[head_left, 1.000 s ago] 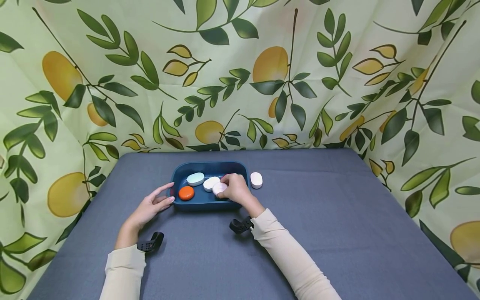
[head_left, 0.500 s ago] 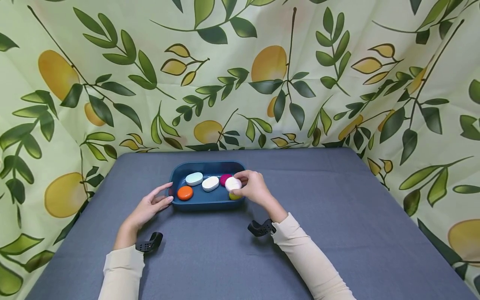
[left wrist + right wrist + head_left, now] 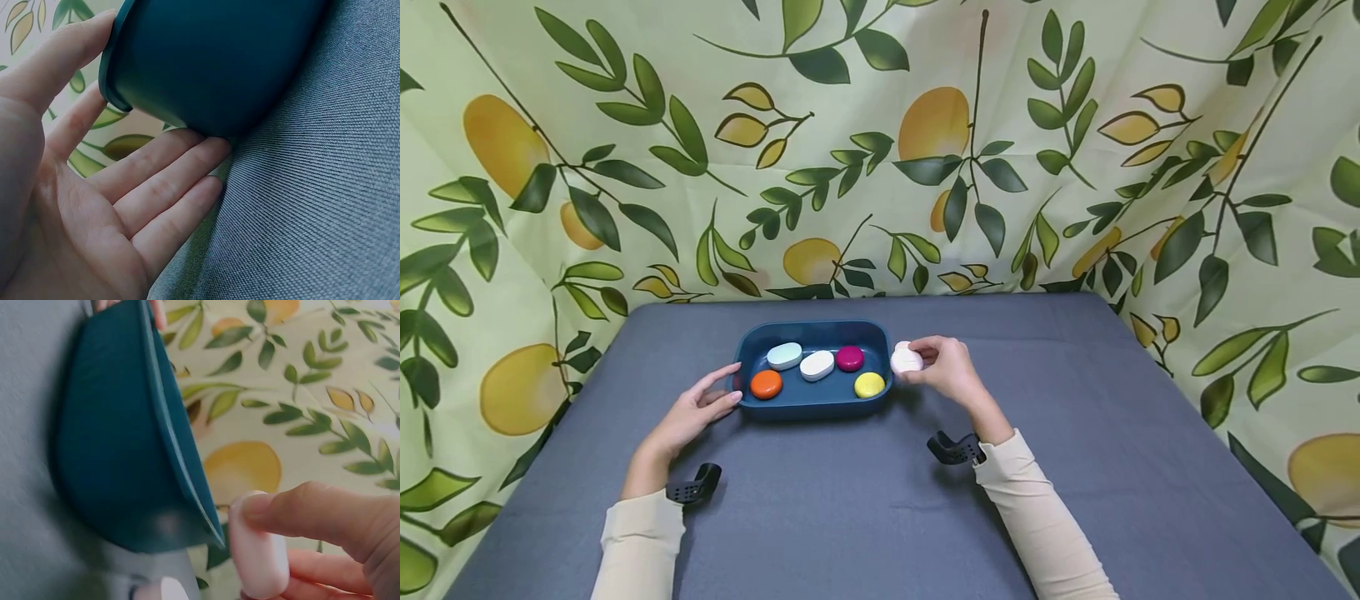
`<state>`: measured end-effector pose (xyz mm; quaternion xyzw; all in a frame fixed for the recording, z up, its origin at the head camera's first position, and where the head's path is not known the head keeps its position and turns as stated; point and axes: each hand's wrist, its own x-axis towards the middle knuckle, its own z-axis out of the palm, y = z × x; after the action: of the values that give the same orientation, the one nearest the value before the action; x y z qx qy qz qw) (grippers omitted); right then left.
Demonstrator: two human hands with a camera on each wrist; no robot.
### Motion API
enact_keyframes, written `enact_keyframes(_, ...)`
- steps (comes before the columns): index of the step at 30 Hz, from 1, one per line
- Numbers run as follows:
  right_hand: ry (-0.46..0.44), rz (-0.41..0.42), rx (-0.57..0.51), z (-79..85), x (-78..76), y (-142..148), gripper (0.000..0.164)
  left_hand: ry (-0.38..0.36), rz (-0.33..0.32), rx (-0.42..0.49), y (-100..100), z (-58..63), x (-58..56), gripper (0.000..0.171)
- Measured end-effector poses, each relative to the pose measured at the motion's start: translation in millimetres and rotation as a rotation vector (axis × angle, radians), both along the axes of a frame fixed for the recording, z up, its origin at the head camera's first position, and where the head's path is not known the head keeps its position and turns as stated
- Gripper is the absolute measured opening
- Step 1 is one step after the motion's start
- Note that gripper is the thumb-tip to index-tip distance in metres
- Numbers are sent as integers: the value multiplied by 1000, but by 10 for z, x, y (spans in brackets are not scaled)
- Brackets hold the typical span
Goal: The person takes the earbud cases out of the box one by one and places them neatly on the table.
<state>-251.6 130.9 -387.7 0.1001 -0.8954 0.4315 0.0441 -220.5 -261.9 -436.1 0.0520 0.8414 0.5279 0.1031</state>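
Note:
A dark blue tray [image 3: 812,412] stands on the table. My right hand [image 3: 953,367] pinches a round, pale pink soap bar [image 3: 906,361] between thumb and fingers, just outside the tray's right end; the right wrist view shows it above the cloth, beside the rim. Behind it, a white soap bar [image 3: 902,345] lies on the table, mostly covered. My left hand [image 3: 696,417] touches the tray's left end with extended fingers, the thumb at the rim. Inside the tray lie soap bars: pale blue [image 3: 785,356], white [image 3: 817,365], magenta [image 3: 850,358], orange [image 3: 766,384] and yellow [image 3: 869,385].
A grey-blue cloth [image 3: 1037,417] covers the table. Behind it hangs a curtain [image 3: 880,100] printed with leaves and lemons. Each wrist wears a black strap, the right one [image 3: 955,448] close over the cloth.
My right hand has lifted the pale pink soap bar from among the others and carried it right, over the tray's right rim, uncovering the magenta and yellow bars. My left hand keeps its place.

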Motion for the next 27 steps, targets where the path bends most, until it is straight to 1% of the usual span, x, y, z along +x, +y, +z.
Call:
enact_keyframes(3,4,14,34,-2,-27,95,41,-6,-1,-2,-1,9,1,65)
enact_keyframes(6,-3,51,57,-39,-59,165,40,-10,0,-7,0,15,2,65)
enact_keyframes(11,-23,135,92,-179,-127,229,42,-12,5,-7,-4,9,4,65)
enact_keyframes(13,-24,153,98,-240,-149,243,42,-15,3,-4,-4,5,5,65)
enact_keyframes(20,-64,153,81,-384,-199,252,39,-20,1,1,1,5,4,65)
enact_keyframes(27,-75,155,122,-447,-213,213,41,-18,4,-11,8,22,9,65)
